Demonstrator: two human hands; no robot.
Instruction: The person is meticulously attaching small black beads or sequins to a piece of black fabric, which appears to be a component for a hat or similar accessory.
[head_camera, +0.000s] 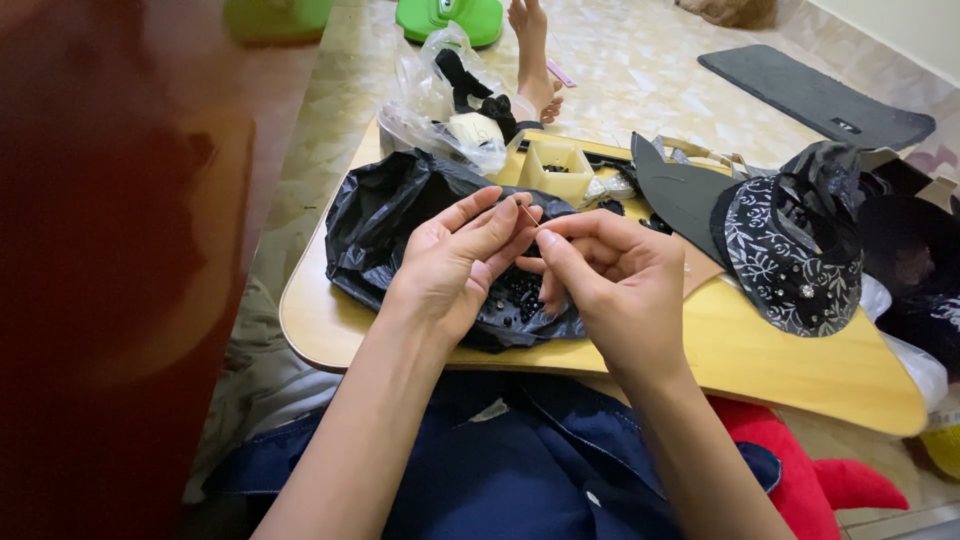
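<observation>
The left hand (455, 262) pinches a thin needle (527, 213) between thumb and forefinger, the fingers closed tight on it so that its tip stays steady; the right hand (612, 278) meets it from the other side, fingertips closed narrow as if on a bead or a thread, but this is too small to tell. Both hands hang just above an open black plastic bag (385, 225); small black beads (520, 297) lie in its fold, probably so they cannot roll away. The bag rests on a low yellow wooden table (760, 350) over the person's lap, near for working; a black cap with white flower pattern (790, 255) lies to the right, a small cream box (556, 168) stands behind.
</observation>
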